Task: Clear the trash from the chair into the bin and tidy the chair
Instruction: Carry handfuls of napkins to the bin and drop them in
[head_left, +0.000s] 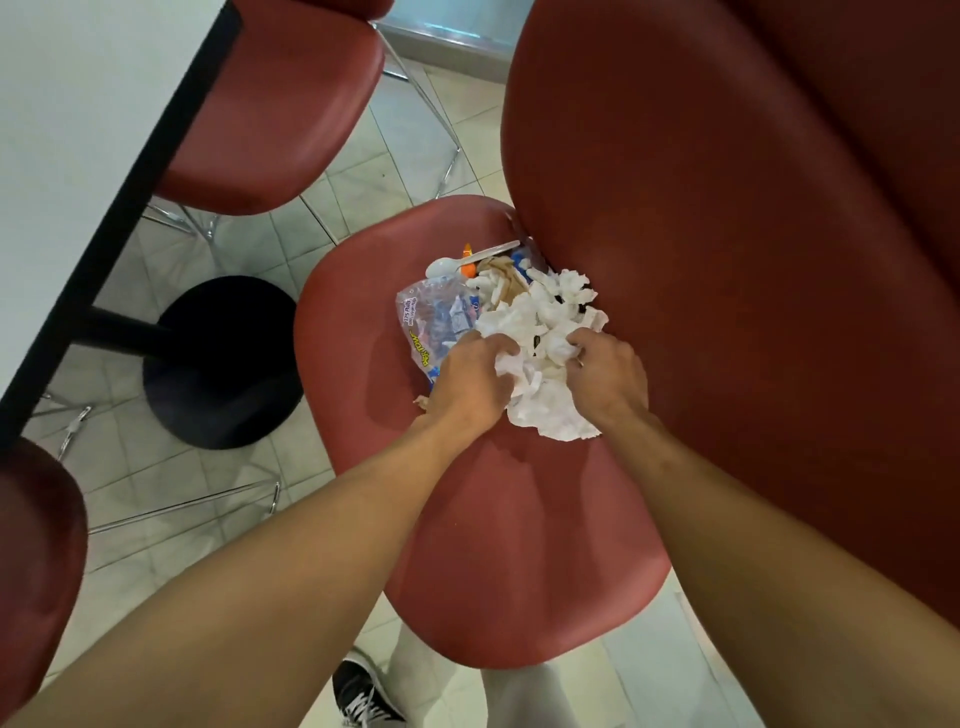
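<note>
White napkins (540, 332) heaped on the red chair (498, 519), hard against its backrest, with a plastic bag (431, 322) and spoon (457, 262). Left hand (470, 379) and right hand (605, 379) curled into the heap, gathering. Next, likely: lifting without spilling. Open seat at the chair's front; no bin visible.

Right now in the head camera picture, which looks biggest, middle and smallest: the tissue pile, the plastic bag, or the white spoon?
1. Tissue pile, biggest
2. Plastic bag, partly hidden under the tissues
3. White spoon, smallest
</note>
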